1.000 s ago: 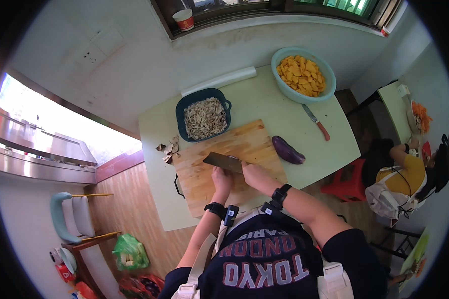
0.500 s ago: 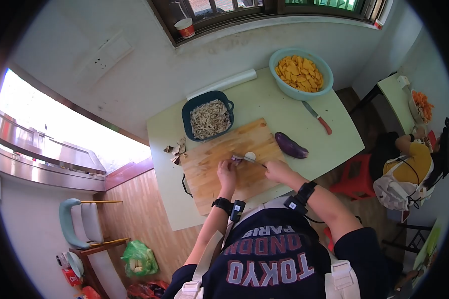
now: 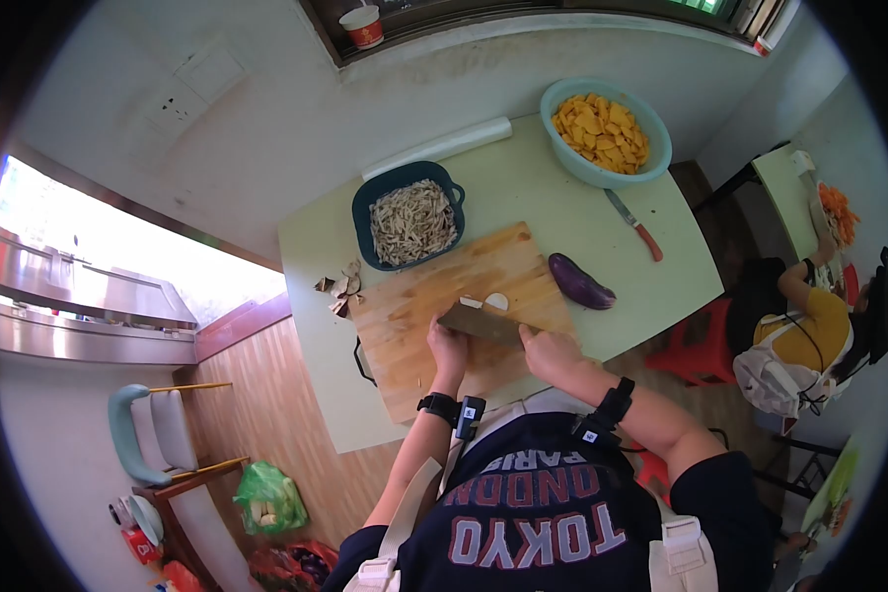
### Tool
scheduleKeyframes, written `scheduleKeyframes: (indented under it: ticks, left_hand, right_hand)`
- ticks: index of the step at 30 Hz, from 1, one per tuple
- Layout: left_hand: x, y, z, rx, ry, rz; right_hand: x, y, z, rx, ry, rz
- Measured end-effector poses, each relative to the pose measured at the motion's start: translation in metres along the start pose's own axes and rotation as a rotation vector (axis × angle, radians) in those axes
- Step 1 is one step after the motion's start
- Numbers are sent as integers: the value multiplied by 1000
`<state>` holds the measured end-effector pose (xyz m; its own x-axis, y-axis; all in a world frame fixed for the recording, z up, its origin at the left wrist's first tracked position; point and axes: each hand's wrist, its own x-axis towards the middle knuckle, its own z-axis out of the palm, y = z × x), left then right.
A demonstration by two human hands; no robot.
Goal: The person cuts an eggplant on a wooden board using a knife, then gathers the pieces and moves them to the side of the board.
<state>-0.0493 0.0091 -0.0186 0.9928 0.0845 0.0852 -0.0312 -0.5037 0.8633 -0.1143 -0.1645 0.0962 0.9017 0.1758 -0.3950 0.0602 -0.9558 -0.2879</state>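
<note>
My right hand point(image 3: 553, 353) grips the handle of a cleaver point(image 3: 483, 327), its broad blade turned up over the wooden cutting board point(image 3: 414, 360). At the blade's far end is my left hand point(image 3: 447, 345), fingers curled in; what they hold, if anything, is hidden by the blade. A round pale eggplant slice point(image 3: 497, 301) and a smaller white piece point(image 3: 471, 302) lie just beyond the blade. Right of the board rests a whole purple eggplant point(image 3: 581, 281).
Behind the board stands a dark basket point(image 3: 360, 222) of shredded mushrooms. A blue bowl point(image 3: 658, 163) of orange slices and a red-handled knife point(image 3: 646, 240) are at the back right. Mushroom scraps point(image 3: 342, 287) lie left. Another person point(image 3: 809, 335) sits at the right.
The cleaver blade has tilted so its broad side faces up, covering the purple piece seen earlier by my left fingers. My right hand has moved slightly right. The view has shifted a little.
</note>
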Motion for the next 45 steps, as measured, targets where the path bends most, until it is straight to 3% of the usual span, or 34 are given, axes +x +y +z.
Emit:
scheduleKeyframes:
  ticks: [6, 11, 16, 23, 25, 27, 29, 30, 32, 34, 45]
  left_hand:
    - [1, 2, -1, -136, 23, -44]
    - [4, 1, -2, -35, -16, -21]
    - [7, -3, -2, -71, -86, -85]
    - [8, 1, -3, 46, -96, 93]
    - [12, -2, -3, 161, -85, 267]
    - [5, 0, -4, 88, -138, 239]
    - [1, 7, -7, 20, -192, 202]
    - [0, 9, -7, 11, -194, 172]
    - [0, 10, -5, 3, -198, 139]
    - [1, 6, -1, 152, -107, 303]
    - [-2, -4, 9, 144, -75, 251]
  right_hand:
    - [5, -3, -1, 4, -40, -2]
    - [17, -2, 4, 34, -91, 44]
    - [42, -10, 29, 87, 27, 44]
    - [76, 3, 34, 268, 115, -43]
    - [81, 11, 39, 252, 90, -62]
    - [75, 16, 41, 239, 45, -84]
    - [61, 19, 36, 402, 1, 20]
    - [54, 22, 36, 448, 97, 2]
    - [44, 23, 34, 449, 115, 36]
    - [33, 23, 30, 451, 132, 74]
    - [-6, 14, 26, 157, 78, 45]
